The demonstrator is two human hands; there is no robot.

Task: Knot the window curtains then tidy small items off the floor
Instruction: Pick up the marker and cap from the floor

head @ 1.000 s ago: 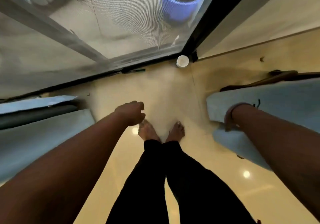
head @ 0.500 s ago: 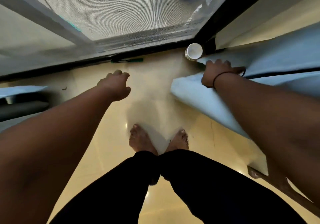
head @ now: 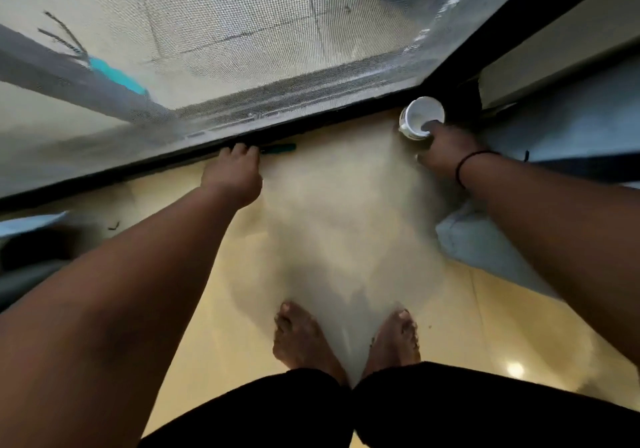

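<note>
Mesh window screen: fills the far half of the view, its dark lower track running from near left to far right.

Tiled floor: pale, glossy, likely slick under small things.

Curtain, right: light blue cloth lying along the right wall and spilling onto the floor; soft and limp. Whether it is knotted cannot be told.

Curtain, left: only a pale edge shows at the left margin.

Right hand: at the far right, thumb hooked inside the rim of the white cup, fingers outside, so it pinches the wall. A dark band circles the wrist.

Left hand: far centre, fingers curled down at the track, touching or just reaching the dark end of the pen; whether they have closed on it cannot be told.

White cup: on its side by the track's corner, mouth toward the camera. Probably light and thin-walled; a rim pinch suffices, gently.

Pen: slim, green-tipped, lying along the track. Rigid, light, apt to roll; best pinched mid-barrel.

Small dark scrap: on the floor, near left, untouched.
</note>
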